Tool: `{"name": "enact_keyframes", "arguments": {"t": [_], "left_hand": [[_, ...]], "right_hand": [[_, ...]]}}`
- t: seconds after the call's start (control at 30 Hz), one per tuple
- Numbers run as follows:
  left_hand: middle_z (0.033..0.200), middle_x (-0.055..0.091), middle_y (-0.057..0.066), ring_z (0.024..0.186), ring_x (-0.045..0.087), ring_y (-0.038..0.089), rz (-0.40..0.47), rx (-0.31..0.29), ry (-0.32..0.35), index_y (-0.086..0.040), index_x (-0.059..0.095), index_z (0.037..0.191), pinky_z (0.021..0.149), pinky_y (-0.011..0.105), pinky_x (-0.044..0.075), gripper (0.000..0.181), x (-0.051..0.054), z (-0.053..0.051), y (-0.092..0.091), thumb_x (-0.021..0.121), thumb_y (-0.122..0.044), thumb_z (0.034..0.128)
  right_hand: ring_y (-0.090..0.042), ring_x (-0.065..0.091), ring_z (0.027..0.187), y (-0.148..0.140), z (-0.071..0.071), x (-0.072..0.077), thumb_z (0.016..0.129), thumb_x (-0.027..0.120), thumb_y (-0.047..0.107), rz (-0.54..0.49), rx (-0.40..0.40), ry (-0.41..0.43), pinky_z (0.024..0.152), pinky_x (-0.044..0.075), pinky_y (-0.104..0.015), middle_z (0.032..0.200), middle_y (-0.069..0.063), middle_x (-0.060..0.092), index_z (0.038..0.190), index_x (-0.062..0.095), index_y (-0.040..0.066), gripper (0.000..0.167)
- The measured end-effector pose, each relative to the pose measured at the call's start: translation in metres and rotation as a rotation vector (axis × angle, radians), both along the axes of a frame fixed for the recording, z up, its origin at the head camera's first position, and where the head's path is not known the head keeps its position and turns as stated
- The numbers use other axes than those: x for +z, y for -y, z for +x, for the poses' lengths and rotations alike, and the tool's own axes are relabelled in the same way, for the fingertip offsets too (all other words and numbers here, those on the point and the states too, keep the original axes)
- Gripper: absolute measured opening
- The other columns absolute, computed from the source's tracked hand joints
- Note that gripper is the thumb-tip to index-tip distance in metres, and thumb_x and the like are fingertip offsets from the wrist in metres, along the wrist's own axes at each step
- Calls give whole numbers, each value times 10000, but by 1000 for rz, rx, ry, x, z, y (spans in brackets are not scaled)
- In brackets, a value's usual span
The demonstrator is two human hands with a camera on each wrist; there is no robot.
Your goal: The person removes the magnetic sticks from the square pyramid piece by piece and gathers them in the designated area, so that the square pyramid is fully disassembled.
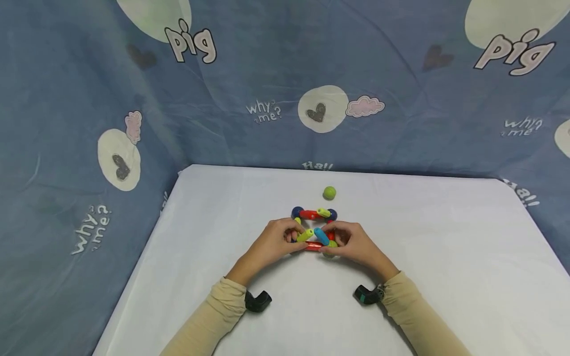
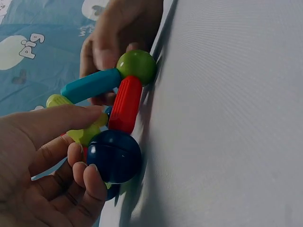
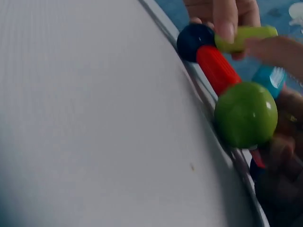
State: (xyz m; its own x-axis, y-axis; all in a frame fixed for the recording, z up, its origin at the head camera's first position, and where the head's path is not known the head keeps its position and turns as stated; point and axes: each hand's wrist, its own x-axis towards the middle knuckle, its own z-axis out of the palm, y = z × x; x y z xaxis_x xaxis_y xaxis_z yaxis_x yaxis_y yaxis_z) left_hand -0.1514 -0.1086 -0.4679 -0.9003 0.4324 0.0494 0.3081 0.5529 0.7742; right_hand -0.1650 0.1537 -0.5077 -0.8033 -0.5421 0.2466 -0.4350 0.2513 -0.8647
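A frame of toy building sticks and balls, probably magnetic, sits on the table between both hands. My left hand pinches a yellow-green stick that rises from a dark blue ball, its lower fingers curled against that ball. My right hand grips around the green ball at the near right corner. From this ball a light blue stick leans up toward the yellow-green one. A red stick joins the green ball to the dark blue ball. The right fingertips are partly hidden or blurred.
At the frame's far side, another red stick runs between two dark blue balls, with a short yellow-green stick at its right end. Beyond lies a loose green ball on the white table. A printed blue cloth hangs behind.
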Motion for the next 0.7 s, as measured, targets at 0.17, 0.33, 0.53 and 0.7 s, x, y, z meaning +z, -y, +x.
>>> {"name": "enact_keyframes", "arguments": {"t": [0.17,0.33,0.53,0.7], "left_hand": [[805,612,-3,692,518,73,-5,-1,-12,-108,740,964,611,187,442,198,-2,1,-1,874,-106,819],[810,597,-19,688,502,71,-47,5,-43,-112,743,928,616,192,433,193,-5,1,-1,889,-116,803],[807,592,-19,696,508,78,-49,-3,-41,-116,732,907,620,197,432,176,-5,-1,0,882,-135,816],[782,603,-9,687,519,70,-44,0,-7,-104,695,898,622,193,440,199,-2,-3,3,876,-113,816]], "right_hand": [[-1,409,592,5,3,-5,782,916,171,111,-32,-81,544,368,-184,761,31,600,1105,753,150,362],[-15,432,604,5,3,-5,801,899,158,127,-31,-91,555,382,-186,811,31,642,1099,756,131,331],[-32,439,620,6,4,-3,792,902,133,142,-56,-57,580,371,-172,801,5,630,1081,757,114,323],[-51,427,614,8,6,-4,780,901,96,131,-70,-46,575,347,-176,847,-39,665,1086,747,78,343]]}}
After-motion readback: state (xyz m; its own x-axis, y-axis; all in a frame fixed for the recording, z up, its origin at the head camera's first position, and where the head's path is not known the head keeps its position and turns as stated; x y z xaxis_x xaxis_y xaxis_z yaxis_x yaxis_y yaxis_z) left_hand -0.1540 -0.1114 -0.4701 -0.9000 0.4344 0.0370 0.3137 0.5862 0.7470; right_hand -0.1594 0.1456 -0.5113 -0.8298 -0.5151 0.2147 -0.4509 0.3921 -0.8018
